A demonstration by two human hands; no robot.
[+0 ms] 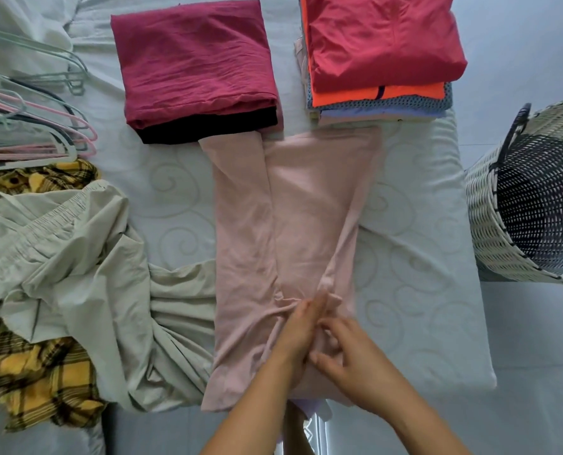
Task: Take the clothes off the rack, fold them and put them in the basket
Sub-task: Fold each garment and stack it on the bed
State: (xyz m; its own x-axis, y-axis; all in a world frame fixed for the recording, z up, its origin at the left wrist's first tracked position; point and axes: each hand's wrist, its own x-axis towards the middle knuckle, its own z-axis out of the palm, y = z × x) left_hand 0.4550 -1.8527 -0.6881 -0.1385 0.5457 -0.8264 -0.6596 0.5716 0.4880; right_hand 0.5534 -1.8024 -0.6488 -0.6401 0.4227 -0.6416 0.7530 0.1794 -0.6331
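Both hands (319, 343) on pink garment (293, 224)

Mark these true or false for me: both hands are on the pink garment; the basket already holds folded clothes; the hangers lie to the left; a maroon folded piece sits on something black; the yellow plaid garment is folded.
1. Both hands are on the pink garment. True: the left hand and right hand work its cloth near the close end.
2. The basket holds folded clothes. False: no clothes show inside it.
3. The hangers lie to the left. True.
4. The maroon folded piece sits on a black one. True.
5. The yellow plaid garment is folded. False: it lies crumpled.
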